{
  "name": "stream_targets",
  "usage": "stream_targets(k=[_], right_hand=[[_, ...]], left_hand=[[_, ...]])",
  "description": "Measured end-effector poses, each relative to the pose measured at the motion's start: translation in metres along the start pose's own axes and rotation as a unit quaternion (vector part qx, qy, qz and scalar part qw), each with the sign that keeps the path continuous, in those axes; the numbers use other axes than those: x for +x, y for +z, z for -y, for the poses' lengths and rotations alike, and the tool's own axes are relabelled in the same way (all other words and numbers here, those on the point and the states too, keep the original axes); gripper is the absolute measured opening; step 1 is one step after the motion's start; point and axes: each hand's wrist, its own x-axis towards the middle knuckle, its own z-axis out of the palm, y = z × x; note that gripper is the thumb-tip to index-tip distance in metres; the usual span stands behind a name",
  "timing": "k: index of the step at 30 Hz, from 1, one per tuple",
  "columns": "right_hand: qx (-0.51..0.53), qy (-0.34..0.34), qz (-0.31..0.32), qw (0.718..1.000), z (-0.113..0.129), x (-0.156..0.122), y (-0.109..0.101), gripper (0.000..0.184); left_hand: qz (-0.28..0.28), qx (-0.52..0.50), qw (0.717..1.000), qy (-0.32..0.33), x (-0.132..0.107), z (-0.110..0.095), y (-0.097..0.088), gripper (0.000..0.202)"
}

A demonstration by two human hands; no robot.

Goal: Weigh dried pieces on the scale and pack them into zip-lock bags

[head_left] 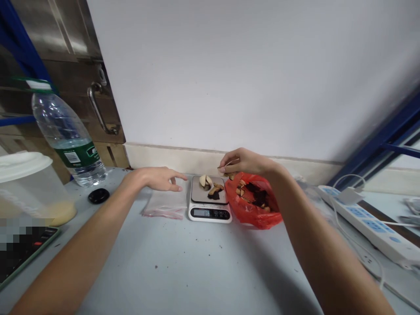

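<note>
A white kitchen scale (pixel 210 205) stands before me, its display seeming to read 85. On its plate lie a pale, curled dried piece (pixel 205 182) and a brown one with a dark edge (pixel 215 191), which look like dried mushroom slices. My right hand (pixel 241 162) pinches a thin brown dried slice (pixel 231 176) above the plate's right back corner. Beside the scale, a red plastic bag (pixel 256 218) stands open with more dried pieces inside. My left hand (pixel 164 179), fingers apart and holding nothing, hovers over a stack of clear zip bags (pixel 166 204) left of the scale.
At the left are a large water bottle (pixel 72 135), a lidded plastic tub (pixel 28 188), a black cap (pixel 99 196) and a phone (pixel 29 249). A white power strip (pixel 367 223) with cables runs along the right. Behind the table rises a white wall (pixel 229 78).
</note>
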Motion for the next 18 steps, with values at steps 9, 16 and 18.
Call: stream_targets(k=[9,16,18], right_hand=[[-0.045,0.055,-0.006,0.997,-0.017,-0.042,-0.025,0.036],[-0.174,0.115,0.05,0.977,-0.041,-0.046,-0.037,0.024],[-0.213,0.114,0.022,0.97,-0.039,-0.045,-0.038,0.027]], left_hand=[[0.018,-0.018,0.999,-0.023,-0.004,-0.002,-0.002,0.068],[0.061,0.022,0.997,-0.048,0.007,0.0,0.013,0.031],[0.055,0.025,0.997,-0.039,0.008,0.002,0.013,0.019]])
